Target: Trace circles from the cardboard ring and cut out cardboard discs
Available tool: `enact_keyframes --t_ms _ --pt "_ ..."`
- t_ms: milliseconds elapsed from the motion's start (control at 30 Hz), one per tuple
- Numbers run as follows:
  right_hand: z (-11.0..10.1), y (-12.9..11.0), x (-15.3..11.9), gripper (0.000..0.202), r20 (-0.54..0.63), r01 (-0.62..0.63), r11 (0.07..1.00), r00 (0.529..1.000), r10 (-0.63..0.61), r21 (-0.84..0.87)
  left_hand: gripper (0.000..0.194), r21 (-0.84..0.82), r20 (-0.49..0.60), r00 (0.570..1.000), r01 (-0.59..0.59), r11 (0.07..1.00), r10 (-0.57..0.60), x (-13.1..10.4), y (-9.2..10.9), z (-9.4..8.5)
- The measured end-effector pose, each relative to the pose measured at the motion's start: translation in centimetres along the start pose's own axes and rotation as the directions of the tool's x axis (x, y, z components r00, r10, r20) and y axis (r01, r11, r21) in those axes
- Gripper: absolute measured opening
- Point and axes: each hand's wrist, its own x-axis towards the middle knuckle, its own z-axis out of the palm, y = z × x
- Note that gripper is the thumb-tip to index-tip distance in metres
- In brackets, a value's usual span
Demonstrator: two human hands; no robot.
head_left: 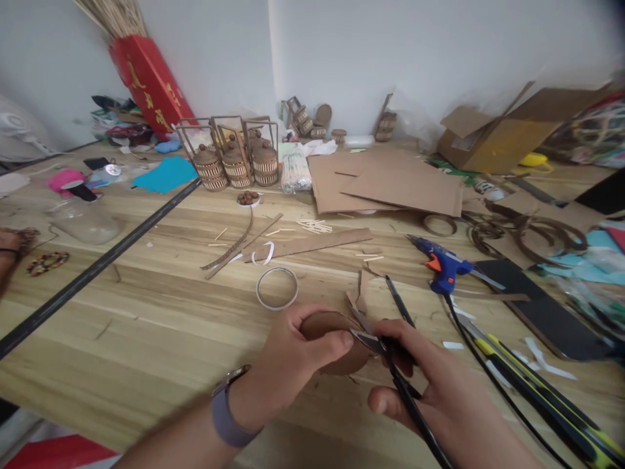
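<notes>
A round brown cardboard disc (344, 361) is pinched between the thumb and fingers of my left hand (307, 345), which wears a watch with a purple strap. My right hand (430, 378) is wrapped round the dark handles of a pair of scissors (403, 384). The blades of the scissors lie at the disc's upper right edge, close to my left thumb. A bent strip of cardboard (360, 299) sticks up just beyond the blades. The fingertips of my left hand are hidden behind the disc.
Beyond my hands lie a tape ring (277, 288), a long cardboard strip (312, 246) and small sticks (314, 226). Rightward are a blue glue gun (442, 260), a dark phone (541, 306) and yellow-black cutters (541, 397). Lidded woven containers (237, 163) stand behind. Another person's hand (12, 251) shows far left.
</notes>
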Motion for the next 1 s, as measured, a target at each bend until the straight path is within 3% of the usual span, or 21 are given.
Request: enact_keyframes --t_ms 467,767,1000 --pt "-0.4 0.1 0.2 0.042 0.063 0.089 0.994 0.994 -0.084 -0.067 0.02 0.068 -0.009 0.999 0.033 0.997 -0.032 0.2 0.1 -0.1" --pt "-0.2 -0.1 0.0 0.045 0.088 0.014 0.999 0.996 -0.01 -0.04 0.019 0.115 -0.02 1.0 0.007 0.993 -0.005 0.2 0.0 -0.1" --pt "-0.2 0.6 -0.2 0.037 0.108 0.092 0.988 0.991 -0.078 -0.125 0.016 0.132 -0.006 1.0 -0.022 0.991 0.023 0.4 -0.1 -0.2"
